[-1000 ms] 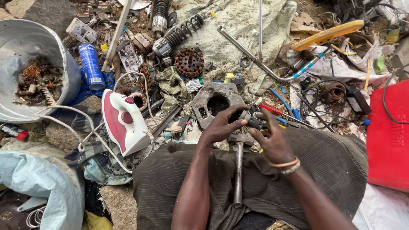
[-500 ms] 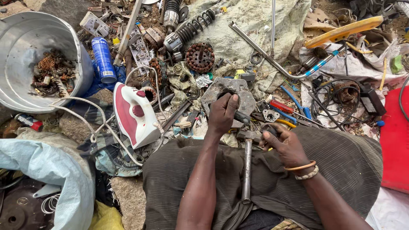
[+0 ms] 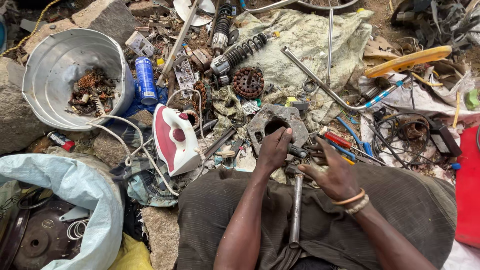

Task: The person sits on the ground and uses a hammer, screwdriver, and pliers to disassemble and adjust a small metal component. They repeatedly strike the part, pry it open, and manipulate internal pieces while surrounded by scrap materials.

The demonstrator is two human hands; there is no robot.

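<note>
The ground is bare dirt and stone, buried under scrap. At far left a pale blue sack [image 3: 75, 200] gapes over dark metal discs, with a grey rock [image 3: 15, 110] above it. A dented metal basin [image 3: 65, 65] lies tipped on its side, holding a small heap of rusty copper bits. Beside its rim stands a blue can [image 3: 145, 80], and below that a red-and-white iron [image 3: 175, 140] lies on its back, its white cord looping toward the basin.

In the middle, two coil springs [image 3: 240, 50] and a rusty gear [image 3: 248, 82] rest on a dirty cloth [image 3: 310, 40]. A grey metal plate [image 3: 275, 125] with a round hole lies just ahead of the person's lap. The left hand [image 3: 272, 150] is clenched on a small dark part [image 3: 298, 151] at the plate's near edge. The right hand [image 3: 332, 175], with bands at the wrist, hovers just beside it, fingers spread and holding nothing. A hammer [image 3: 296, 205] lies along the lap, its head near both hands.

To the right run a bent steel tube [image 3: 320, 85], a red screwdriver [image 3: 337, 138], tangled black cables [image 3: 400, 135], a yellow blade [image 3: 407, 61] and, at the edge, a red box [image 3: 467, 190].
</note>
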